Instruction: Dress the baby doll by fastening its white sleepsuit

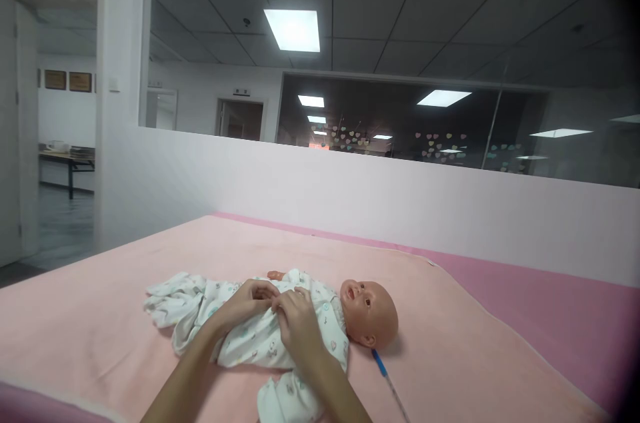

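A baby doll (pixel 373 316) lies on its back with its head to the right. It wears a white printed romper (pixel 250 346), whose legs lie rumpled at the left. My left hand (pixel 253 300) rests on the front of the romper, fingers bent and closed on the cloth. Right beside it, my right hand (pixel 299 320) has its fingertips pinched on the same front opening, close to the left fingertips. What exactly lies between the fingertips is hidden. One small doll hand (pixel 275 274) shows beyond my left hand. The near sleeve (pixel 287 400) lies partly under my right forearm.
A thin stick with a blue end (pixel 380 363) lies beside the doll's head. Beneath everything is a peach blanket (pixel 125 310) over a pink surface (pixel 550 303). A white low wall (pixel 400 196) with glass above runs behind; a doorway stands at the left.
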The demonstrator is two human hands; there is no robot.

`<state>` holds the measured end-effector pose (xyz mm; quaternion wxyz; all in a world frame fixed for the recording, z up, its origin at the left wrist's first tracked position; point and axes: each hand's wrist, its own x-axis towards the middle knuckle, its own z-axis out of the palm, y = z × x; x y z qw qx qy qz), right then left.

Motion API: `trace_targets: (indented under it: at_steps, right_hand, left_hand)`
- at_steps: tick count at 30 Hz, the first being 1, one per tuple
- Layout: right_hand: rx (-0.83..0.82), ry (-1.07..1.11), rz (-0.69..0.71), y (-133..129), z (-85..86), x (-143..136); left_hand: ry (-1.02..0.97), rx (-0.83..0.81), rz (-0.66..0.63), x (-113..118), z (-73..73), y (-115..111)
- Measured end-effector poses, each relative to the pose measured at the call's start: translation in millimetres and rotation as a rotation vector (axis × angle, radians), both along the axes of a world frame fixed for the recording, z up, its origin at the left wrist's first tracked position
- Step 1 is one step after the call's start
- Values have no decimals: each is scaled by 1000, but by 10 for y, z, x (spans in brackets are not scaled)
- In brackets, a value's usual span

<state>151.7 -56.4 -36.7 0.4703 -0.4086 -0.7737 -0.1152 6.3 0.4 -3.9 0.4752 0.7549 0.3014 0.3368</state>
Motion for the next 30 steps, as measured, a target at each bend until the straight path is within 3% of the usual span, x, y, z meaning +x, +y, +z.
trace_targets:
  at_steps: [8,12,17,23,30]
  right_hand:
    - [-108,55,28,26,-51,-70]
    - [-83,107,25,11,-63,-76]
    - [2,128,-65,59,-93,-95]
    - [-5,188,-82,79,-105,-83]
    - [-14,159,-76,48,-91,-78]
  left_hand:
    - [-36,-25,-6,-6,84,-64]
    - [-26,-6,-17,-6,121,-103]
    - [17,-5,-95,-29,157,-141]
    - [91,-21,-198,-96,177,-122]
    - [85,-55,-132,-113,135,-70]
